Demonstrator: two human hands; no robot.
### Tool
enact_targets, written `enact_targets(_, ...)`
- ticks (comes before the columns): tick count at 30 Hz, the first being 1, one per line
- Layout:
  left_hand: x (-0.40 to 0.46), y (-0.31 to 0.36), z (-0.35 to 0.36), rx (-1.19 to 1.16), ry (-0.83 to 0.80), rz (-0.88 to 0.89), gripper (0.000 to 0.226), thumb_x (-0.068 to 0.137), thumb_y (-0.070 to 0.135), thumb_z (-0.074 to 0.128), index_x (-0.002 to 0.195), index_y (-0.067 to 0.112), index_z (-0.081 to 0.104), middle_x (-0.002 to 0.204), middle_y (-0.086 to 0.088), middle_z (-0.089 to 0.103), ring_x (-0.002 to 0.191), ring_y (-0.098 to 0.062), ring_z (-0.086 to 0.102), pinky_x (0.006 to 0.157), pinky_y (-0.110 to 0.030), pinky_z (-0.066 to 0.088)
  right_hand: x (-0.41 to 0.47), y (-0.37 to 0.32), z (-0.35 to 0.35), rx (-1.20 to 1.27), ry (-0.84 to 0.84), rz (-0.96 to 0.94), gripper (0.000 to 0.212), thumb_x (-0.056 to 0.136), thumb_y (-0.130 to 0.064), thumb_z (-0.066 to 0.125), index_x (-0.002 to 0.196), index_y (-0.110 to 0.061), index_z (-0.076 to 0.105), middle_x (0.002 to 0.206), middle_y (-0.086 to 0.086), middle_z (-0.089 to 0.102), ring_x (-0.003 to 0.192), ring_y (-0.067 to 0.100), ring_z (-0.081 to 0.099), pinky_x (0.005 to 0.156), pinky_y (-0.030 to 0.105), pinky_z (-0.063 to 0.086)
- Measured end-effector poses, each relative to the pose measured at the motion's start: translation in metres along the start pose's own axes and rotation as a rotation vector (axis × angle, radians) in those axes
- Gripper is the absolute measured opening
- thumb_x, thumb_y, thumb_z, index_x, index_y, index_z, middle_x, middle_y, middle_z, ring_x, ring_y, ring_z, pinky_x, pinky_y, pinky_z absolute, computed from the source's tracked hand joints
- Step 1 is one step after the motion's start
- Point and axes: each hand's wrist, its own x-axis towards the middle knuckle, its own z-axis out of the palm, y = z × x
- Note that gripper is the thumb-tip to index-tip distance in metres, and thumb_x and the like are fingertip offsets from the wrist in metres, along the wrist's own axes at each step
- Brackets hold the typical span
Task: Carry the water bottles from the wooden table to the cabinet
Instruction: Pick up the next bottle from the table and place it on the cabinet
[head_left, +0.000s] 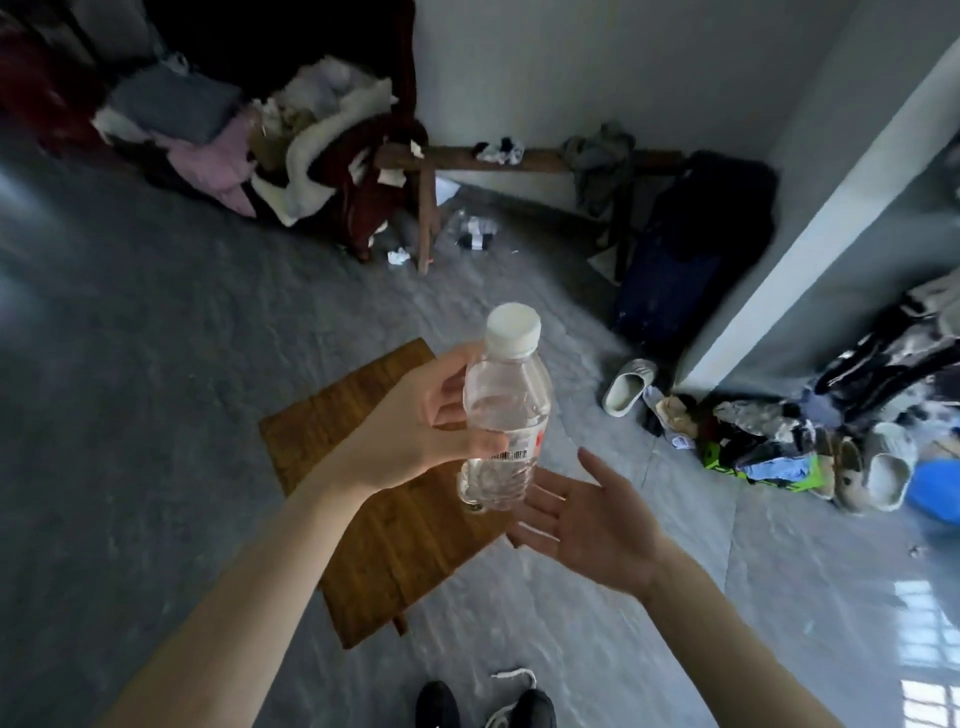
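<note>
Left hand (415, 426) curled around the middle of a clear water bottle (504, 415), thumb across the label near the barcode, other fingers wrapped behind the upper body. Bottle held upright in the air, white cap (512, 328) on top, a little water visible inside, above the far edge of the low wooden table (363, 519). Right hand (587, 519) open, palm up, fingers straight and spread, just under and beside the bottom of the bottle; cannot tell whether fingertips touch it. Holding nothing. On the grey floor (130, 364), a pale slipper (628, 387) near the wall corner, heap of clothes (249, 140) at the back left, black shoes (483, 706) at the lower edge.
</note>
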Motion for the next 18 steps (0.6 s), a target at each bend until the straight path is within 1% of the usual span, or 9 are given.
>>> enact_targets(2,0.013,0.038,0.010,0.020,-0.026,0.049,0.062,0.080,0.004,0.079,0.135,0.014,0.052,0.124,-0.002,0.068,0.120,-0.022,0.065,0.097,-0.029,0.054,-0.030,-0.017,0.007,0.013,-0.052,-0.046,0.066,0.099,-0.051,0.038,0.126,0.004,0.061,0.126,0.024,0.064,0.111,0.037,0.065,0.094,0.046,0.053)
enact_targets(3,0.018,0.055,0.017,0.031,-0.044,0.075,0.063,0.080,0.007,0.081,0.136,0.013,0.052,0.123,-0.003,0.068,0.119,-0.023,0.065,0.096,-0.029,0.054,-0.045,-0.024,0.009,0.006,-0.065,-0.072,0.066,0.100,-0.051,0.038,0.126,0.005,0.061,0.126,0.024,0.063,0.111,0.037,0.065,0.096,0.046,0.053)
enact_targets(6,0.036,0.101,0.045,0.043,-0.112,0.149,0.068,0.076,0.018,0.079,0.138,0.012,0.053,0.126,-0.003,0.068,0.119,-0.023,0.066,0.096,-0.029,0.053,-0.087,-0.045,0.004,-0.013,-0.100,-0.137,0.069,0.099,-0.053,0.039,0.130,0.005,0.059,0.139,0.024,0.054,0.126,0.036,0.055,0.114,0.046,0.036)
enact_targets(8,0.049,0.126,0.065,0.063,-0.162,0.197,0.068,0.075,0.021,0.079,0.138,0.015,0.054,0.127,-0.002,0.068,0.119,-0.021,0.066,0.095,-0.029,0.054,-0.117,-0.056,-0.004,-0.006,-0.097,-0.181,0.069,0.098,-0.053,0.039,0.124,0.005,0.064,0.136,0.023,0.057,0.126,0.035,0.055,0.118,0.044,0.030)
enact_targets(10,0.061,0.148,0.086,0.088,-0.202,0.253,0.067,0.075,0.024,0.078,0.138,0.017,0.054,0.128,0.000,0.068,0.119,-0.020,0.067,0.094,-0.029,0.055,-0.146,-0.065,-0.014,-0.006,-0.068,-0.242,0.068,0.098,-0.053,0.038,0.116,0.004,0.068,0.132,0.023,0.060,0.124,0.034,0.057,0.118,0.044,0.031)
enact_targets(11,0.067,0.158,0.098,0.088,-0.226,0.277,0.067,0.075,0.026,0.079,0.137,0.019,0.055,0.129,0.000,0.068,0.119,-0.020,0.067,0.095,-0.030,0.056,-0.160,-0.069,-0.019,0.006,-0.044,-0.286,0.067,0.099,-0.053,0.037,0.117,0.004,0.067,0.133,0.023,0.059,0.125,0.034,0.056,0.117,0.045,0.032)
enact_targets(14,0.083,0.182,0.132,0.074,-0.321,0.336,0.065,0.074,0.027,0.079,0.135,0.024,0.056,0.129,0.000,0.067,0.121,-0.020,0.066,0.096,-0.031,0.055,-0.198,-0.072,-0.032,0.071,0.037,-0.430,0.065,0.098,-0.053,0.038,0.126,0.001,0.061,0.129,0.021,0.062,0.119,0.033,0.060,0.112,0.046,0.039)
enact_targets(16,0.093,0.194,0.156,0.079,-0.405,0.372,0.067,0.073,0.030,0.081,0.135,0.023,0.056,0.129,0.001,0.068,0.120,-0.020,0.066,0.095,-0.031,0.056,-0.221,-0.065,-0.039,0.135,0.080,-0.519,0.068,0.097,-0.053,0.040,0.138,0.000,0.054,0.135,0.019,0.058,0.120,0.032,0.059,0.108,0.046,0.041)
enact_targets(18,0.100,0.204,0.179,0.077,-0.485,0.406,0.074,0.069,0.034,0.085,0.136,0.022,0.057,0.128,0.002,0.069,0.118,-0.020,0.067,0.094,-0.031,0.056,-0.241,-0.052,-0.046,0.194,0.130,-0.593,0.067,0.096,-0.052,0.041,0.139,-0.001,0.054,0.137,0.017,0.058,0.120,0.032,0.060,0.109,0.047,0.041)
